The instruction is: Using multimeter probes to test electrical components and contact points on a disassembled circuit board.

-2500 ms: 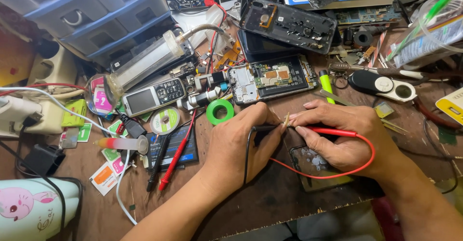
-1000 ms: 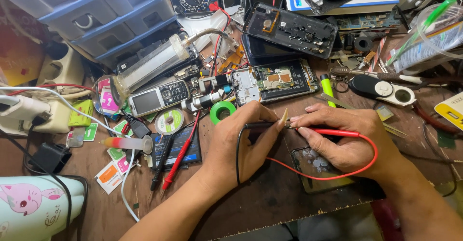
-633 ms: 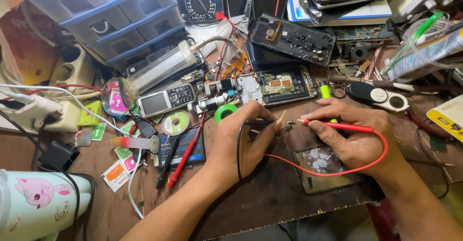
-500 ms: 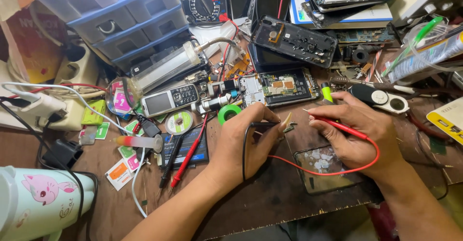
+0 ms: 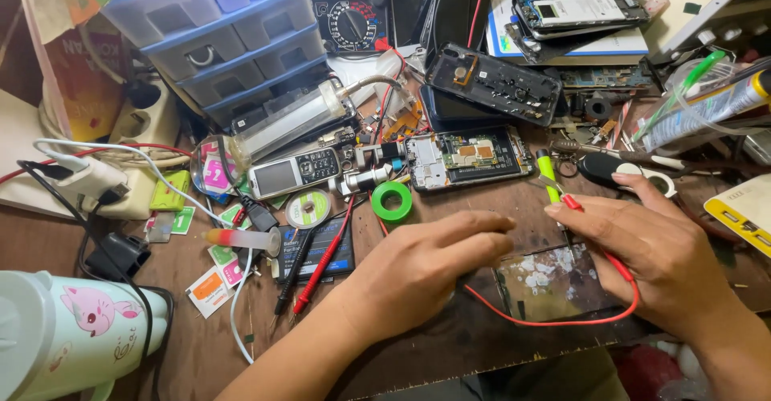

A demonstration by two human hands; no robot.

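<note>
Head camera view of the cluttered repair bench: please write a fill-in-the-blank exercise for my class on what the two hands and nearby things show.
1. The right hand holds a thin probe with a ____ wire.
2. The left hand rests palm ____ on the brown wooden bench.
3. The small roll of tape above the left hand is ____.

Missing words: red; down; green

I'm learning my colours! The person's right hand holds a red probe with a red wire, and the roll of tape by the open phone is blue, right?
Not quite. In the head view the roll of tape is green, not blue. The right hand does hold the red probe.
</note>
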